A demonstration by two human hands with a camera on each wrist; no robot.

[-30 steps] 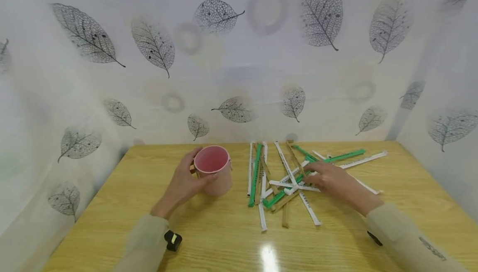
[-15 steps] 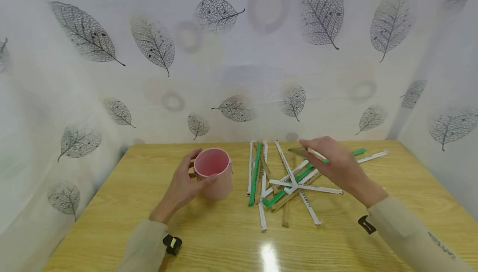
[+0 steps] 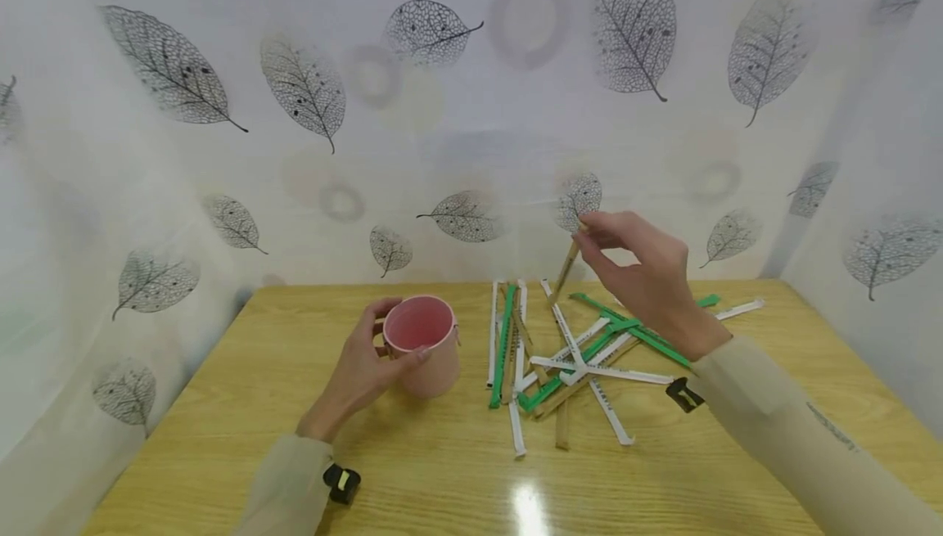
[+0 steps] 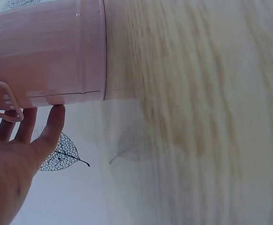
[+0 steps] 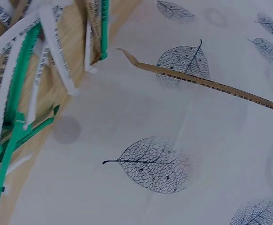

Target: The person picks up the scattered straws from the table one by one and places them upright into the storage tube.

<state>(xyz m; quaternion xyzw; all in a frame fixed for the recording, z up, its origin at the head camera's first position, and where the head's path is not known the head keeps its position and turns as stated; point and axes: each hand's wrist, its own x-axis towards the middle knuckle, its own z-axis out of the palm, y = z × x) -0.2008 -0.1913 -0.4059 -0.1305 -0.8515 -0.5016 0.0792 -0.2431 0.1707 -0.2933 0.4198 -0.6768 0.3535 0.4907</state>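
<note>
A small pink bucket (image 3: 430, 368) stands upright on the table at left of centre. My left hand (image 3: 364, 372) grips it from the left, thumb at the front and fingers at the back. In the left wrist view the fingertips touch the wall of the bucket (image 4: 47, 56) near a small wire loop. My right hand (image 3: 637, 270) pinches one end of a brown paper-wrapped straw (image 3: 565, 272) above the table's back edge. That straw (image 5: 197, 79) slants down, its free end twisted, with printing along the side. Below lies a loose pile of wrapped straws (image 3: 597, 372), white, green and brown.
The wooden table (image 3: 412, 470) ends at the back against a leaf-patterned cloth (image 3: 486, 110), which also closes both sides. To the right of the bucket, several straws lie roughly parallel, including a green straw (image 3: 503, 348).
My right hand has risen from the pile, lifting the brown straw clear of the others. A green straw at the back right has shifted. The left hand still holds the bucket, nearly unmoved.
</note>
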